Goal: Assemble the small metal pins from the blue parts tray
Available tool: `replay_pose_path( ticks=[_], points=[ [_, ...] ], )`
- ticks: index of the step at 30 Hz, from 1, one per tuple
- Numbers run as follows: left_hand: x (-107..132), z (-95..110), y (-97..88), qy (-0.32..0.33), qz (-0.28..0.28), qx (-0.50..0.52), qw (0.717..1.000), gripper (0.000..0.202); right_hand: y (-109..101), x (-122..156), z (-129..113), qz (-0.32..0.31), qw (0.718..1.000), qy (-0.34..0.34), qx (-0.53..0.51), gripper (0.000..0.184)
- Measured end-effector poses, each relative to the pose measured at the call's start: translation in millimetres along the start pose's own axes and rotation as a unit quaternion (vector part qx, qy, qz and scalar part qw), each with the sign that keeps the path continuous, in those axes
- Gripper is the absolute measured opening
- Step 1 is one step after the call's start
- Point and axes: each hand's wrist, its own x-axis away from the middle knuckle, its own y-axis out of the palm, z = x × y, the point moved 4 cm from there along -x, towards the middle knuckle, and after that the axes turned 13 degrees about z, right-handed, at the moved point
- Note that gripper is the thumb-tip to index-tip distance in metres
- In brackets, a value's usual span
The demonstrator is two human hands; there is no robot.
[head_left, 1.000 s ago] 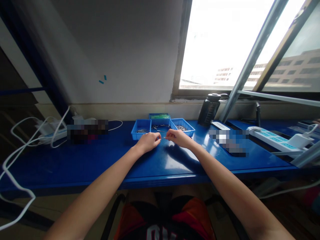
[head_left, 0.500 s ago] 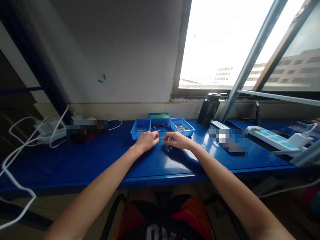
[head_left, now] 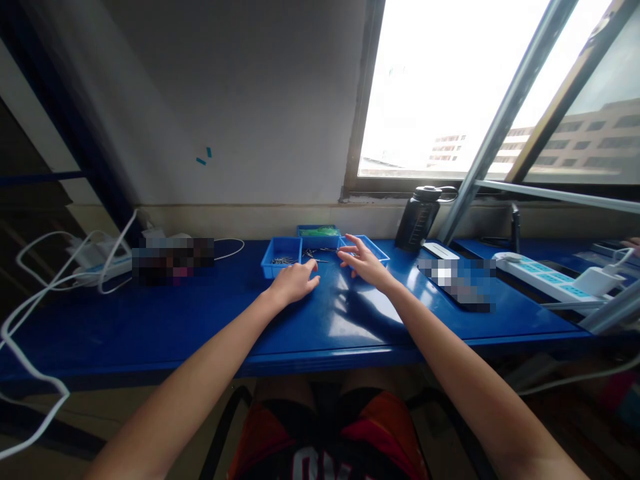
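Observation:
Three small blue trays stand in a row at the back of the blue bench: the left tray (head_left: 274,257), the middle tray (head_left: 320,248) and the right tray (head_left: 379,253), each with small metal parts in it. My left hand (head_left: 294,281) rests on the bench just in front of the left and middle trays, fingers loosely curled; whether it pinches a small part I cannot tell. My right hand (head_left: 363,261) hovers with fingers spread over the near edge of the right tray, holding nothing. A tray with green contents (head_left: 319,231) sits behind them.
A dark bottle (head_left: 418,217) stands by the window sill. A white power strip (head_left: 543,275) with a plugged adapter lies at the right. White cables and chargers (head_left: 95,260) lie at the left. The bench's front edge (head_left: 320,360) is near my lap.
My hands were pinched together on a thin metal piece in front of the trays. The right hand has since let go, opened and moved up toward the right tray. The left hand stayed.

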Motion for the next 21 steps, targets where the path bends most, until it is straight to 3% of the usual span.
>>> replay_pose_path(
  ticks=[4,8,17,21],
  points=[
    [1.0,-1.2,4.4,0.01,-0.038,-0.02,0.999,0.027,11.5,6.9,-0.4,-0.081,0.991,-0.051,0.091,0.042],
    [0.8,-2.7,7.0,0.016,-0.04,-0.019,0.999,0.027,21.4,12.2,1.8,-0.12,0.958,-0.139,0.219,0.024],
    [0.7,-5.3,10.0,0.022,-0.039,-0.018,0.999,0.03,37.8,10.7,3.8,-0.122,0.896,-0.185,0.385,0.033],
    [0.7,-6.0,11.3,0.023,-0.041,-0.019,0.999,0.029,51.0,1.9,1.7,-0.121,0.857,-0.156,0.477,0.033]
  ],
)
